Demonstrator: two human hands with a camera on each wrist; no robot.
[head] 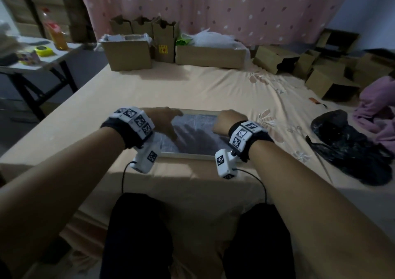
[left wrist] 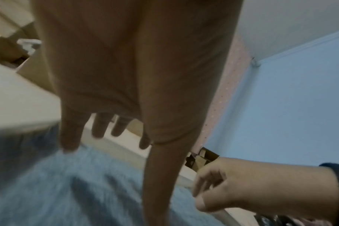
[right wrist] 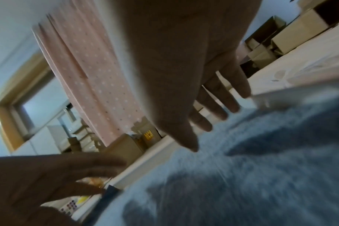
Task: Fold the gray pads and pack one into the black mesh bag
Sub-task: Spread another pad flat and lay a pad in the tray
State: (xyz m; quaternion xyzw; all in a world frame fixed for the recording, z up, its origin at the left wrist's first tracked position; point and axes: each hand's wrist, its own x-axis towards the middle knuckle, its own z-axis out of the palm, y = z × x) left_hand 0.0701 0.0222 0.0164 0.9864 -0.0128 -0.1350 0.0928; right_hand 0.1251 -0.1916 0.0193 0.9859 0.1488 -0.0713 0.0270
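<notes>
A gray fuzzy pad with a pale border lies flat on the peach bedsheet in front of me. My left hand is spread above its left part with straight fingers and holds nothing. My right hand is over the pad's right edge, fingers extended and apart, also holding nothing. Both hands cast shadows on the pad, whose fuzzy gray surface fills the lower part of both wrist views. The black mesh bag lies crumpled on the bed to the right, away from both hands.
Open cardboard boxes line the bed's far edge under a pink dotted curtain, and more boxes are piled at the far right. A purple cloth lies beside the bag. A side table stands at the left.
</notes>
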